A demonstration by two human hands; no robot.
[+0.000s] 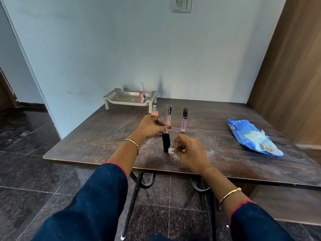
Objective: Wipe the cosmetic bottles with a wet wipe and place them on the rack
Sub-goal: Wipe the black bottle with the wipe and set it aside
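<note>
wiping is the step in hand, by my reading. left hand (152, 126) has its fingers curled round the top of a black bottle (165, 142), holding it upright near the front edge of the counter (217, 164); whether its base touches down i cannot tell. right hand (190, 150) pinches a small wadded wet wipe (171, 150) in closed fingers, pressed to the bottle's lower end. a pump bottle (142, 94) stands on the rack (121, 98) at the far edge; a spray bottle (154, 111), a pale gloss tube (168, 117) and a pink gloss tube (184, 122) wait between. next, likely: rub up the sides, then lift the bottle over those to the rack without knocking any.
</note>
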